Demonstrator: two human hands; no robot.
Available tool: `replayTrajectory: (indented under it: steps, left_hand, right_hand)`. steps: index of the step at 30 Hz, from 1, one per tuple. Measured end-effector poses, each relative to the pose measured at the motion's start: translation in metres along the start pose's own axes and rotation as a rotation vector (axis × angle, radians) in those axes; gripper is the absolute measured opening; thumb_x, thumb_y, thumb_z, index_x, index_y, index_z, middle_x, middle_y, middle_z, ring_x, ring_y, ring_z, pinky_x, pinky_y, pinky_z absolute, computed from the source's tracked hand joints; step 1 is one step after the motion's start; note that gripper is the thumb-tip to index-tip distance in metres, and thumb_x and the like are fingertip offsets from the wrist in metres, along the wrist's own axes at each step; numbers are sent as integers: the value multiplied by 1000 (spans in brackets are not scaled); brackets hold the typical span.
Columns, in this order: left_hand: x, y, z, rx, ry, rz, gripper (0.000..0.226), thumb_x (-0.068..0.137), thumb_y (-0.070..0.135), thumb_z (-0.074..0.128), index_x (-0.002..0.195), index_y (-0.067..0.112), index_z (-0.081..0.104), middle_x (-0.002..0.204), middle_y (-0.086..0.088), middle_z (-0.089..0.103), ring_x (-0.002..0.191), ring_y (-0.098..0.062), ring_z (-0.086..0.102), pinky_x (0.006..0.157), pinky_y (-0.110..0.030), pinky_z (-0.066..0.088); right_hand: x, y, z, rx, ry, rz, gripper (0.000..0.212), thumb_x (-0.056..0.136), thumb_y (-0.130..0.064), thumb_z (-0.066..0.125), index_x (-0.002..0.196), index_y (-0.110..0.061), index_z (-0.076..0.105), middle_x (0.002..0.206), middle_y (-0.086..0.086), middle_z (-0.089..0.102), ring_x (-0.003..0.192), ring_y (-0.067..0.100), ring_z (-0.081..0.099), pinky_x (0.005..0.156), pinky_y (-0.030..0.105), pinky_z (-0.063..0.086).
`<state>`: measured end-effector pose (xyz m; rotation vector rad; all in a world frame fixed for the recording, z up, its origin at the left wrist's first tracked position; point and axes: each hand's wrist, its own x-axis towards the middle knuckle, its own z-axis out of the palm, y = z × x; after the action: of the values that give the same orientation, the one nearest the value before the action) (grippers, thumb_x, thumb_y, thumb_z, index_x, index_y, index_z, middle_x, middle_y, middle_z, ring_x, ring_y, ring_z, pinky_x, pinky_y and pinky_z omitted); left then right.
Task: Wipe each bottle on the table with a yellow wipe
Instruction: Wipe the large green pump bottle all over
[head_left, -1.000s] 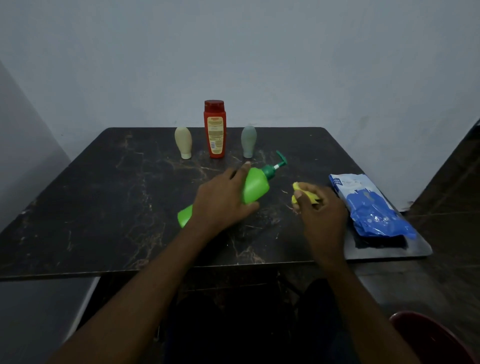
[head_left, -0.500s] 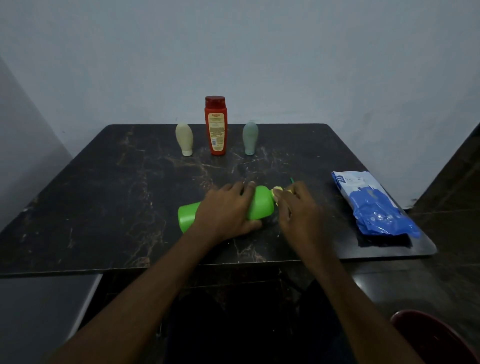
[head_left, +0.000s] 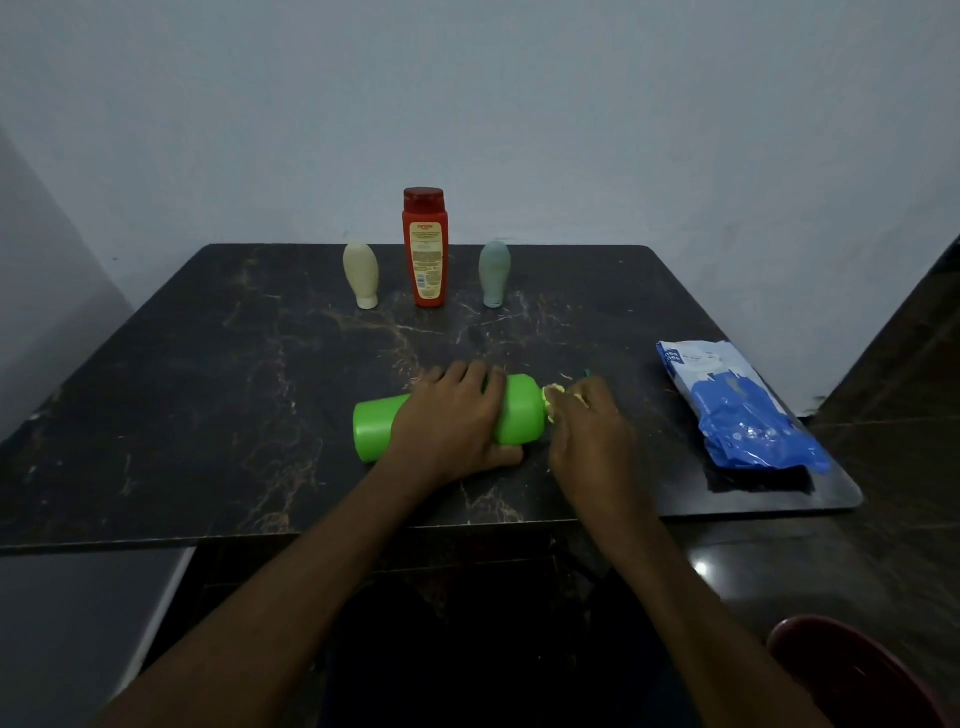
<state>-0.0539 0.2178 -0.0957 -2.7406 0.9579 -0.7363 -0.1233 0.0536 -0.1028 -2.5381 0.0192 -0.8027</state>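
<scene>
Right hand (head_left: 592, 431) is over the pump end of the green bottle (head_left: 514, 410), so the head is hidden. Only a dark green tip (head_left: 587, 372) pokes out past the knuckles. A crumpled scrap of the wipe (head_left: 553, 395) shows, pinched in those fingers right at the bottle's shoulder; how much wraps the neck, can't tell. Left hand (head_left: 457, 415) covers the bottle's middle, fingers curled over the top, thumb on the near side, clamped on. Lower right corner, a dark red rounded seat (head_left: 857, 675), cut off by the frame.

A second ago the bottle pointed its pump to the upper right and the right hand held the wipe apart from it. Now the bottle lies nearly level at centre frame, base to the left, and the two hands are close together on it. Half a second ago it looked much the same.

The bottle is smooth, glossy plastic, a cylinder with a rounded shoulder. The table (head_left: 208, 389) is dark stone-look with pale brown veins and rounded corners. At top centre stand three in a row: a cream bottle (head_left: 361, 273) tapering down to its cap, a tall flat red bottle (head_left: 424, 249) with a label, and a grey-green bottle (head_left: 494, 270) also on its cap. Right of frame lies a crinkly blue-and-white pack (head_left: 737, 410), print too small to read.
</scene>
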Motion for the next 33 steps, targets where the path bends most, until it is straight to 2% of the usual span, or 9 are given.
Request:
replayTrajectory:
  steps: [3, 6, 10, 16, 19, 21, 26, 30, 33]
  left_hand:
    - [-5, 4, 2, 38, 42, 13, 92, 73, 75, 63, 131, 4, 55, 116, -13, 63, 98, -31, 60, 82, -44, 48]
    - [-8, 6, 1, 66, 69, -2, 95, 73, 75, 66, 132, 2, 55, 114, -15, 63, 97, -31, 60, 82, -45, 48]
    - [-5, 4, 2, 44, 41, -15, 97, 72, 78, 65, 133, 4, 54, 116, -14, 63, 98, -31, 60, 82, -45, 48]
    - [-6, 6, 2, 57, 52, -27, 94, 74, 74, 65, 133, 1, 55, 116, -16, 63, 98, -32, 59, 82, -45, 47]
    - [-9, 7, 3, 71, 105, -19, 92, 76, 73, 65, 131, 0, 55, 113, -17, 62, 95, -32, 58, 81, -45, 46]
    - [-11, 8, 5, 91, 141, -6, 91, 77, 72, 65, 131, -1, 54, 111, -17, 61, 94, -32, 57, 80, -45, 45]
    - [-12, 7, 6, 78, 157, -1, 92, 77, 72, 64, 133, 1, 53, 113, -18, 61, 97, -33, 57, 81, -46, 46]
    - [-12, 7, 8, 54, 156, -21, 93, 77, 75, 64, 134, 2, 54, 114, -16, 61, 97, -32, 57, 82, -46, 46]
    - [-11, 6, 9, 44, 142, -29, 94, 76, 74, 64, 136, 3, 52, 115, -15, 60, 99, -32, 56, 84, -46, 45]
  right_hand:
    - [23, -13, -17, -143, -174, 61, 15, 83, -12, 64, 98, -12, 66, 110, 8, 48, 84, 31, 58, 63, 35, 44]
    - [38, -24, -26, -228, -245, 105, 19, 81, -18, 67, 100, -12, 67, 115, 6, 47, 92, 30, 61, 71, 38, 49]
    - [9, -18, -9, -180, -95, 80, 14, 86, -14, 61, 99, -11, 64, 108, 9, 49, 82, 31, 60, 59, 34, 39]
    - [-10, -7, 5, -47, 42, 50, 32, 90, -19, 43, 102, -5, 69, 96, 13, 52, 73, 33, 57, 58, 38, 48]
    - [10, -18, -11, -154, -91, 57, 15, 84, -15, 57, 95, -9, 64, 110, 11, 49, 90, 32, 56, 62, 36, 43]
    - [32, -26, -22, -228, -195, 64, 19, 83, -19, 66, 99, -8, 63, 121, 10, 48, 106, 28, 53, 70, 32, 37]
    - [70, -41, -36, -276, -354, 139, 27, 87, -28, 64, 106, -9, 59, 114, 11, 59, 101, 28, 61, 72, 32, 39]
    - [28, -33, -26, -244, -192, 147, 18, 84, -20, 66, 99, -10, 63, 116, 10, 51, 99, 28, 58, 71, 33, 40]
    - [-7, -21, -7, -132, 65, 114, 10, 85, -9, 58, 89, -6, 67, 92, 11, 55, 72, 33, 59, 58, 34, 42]
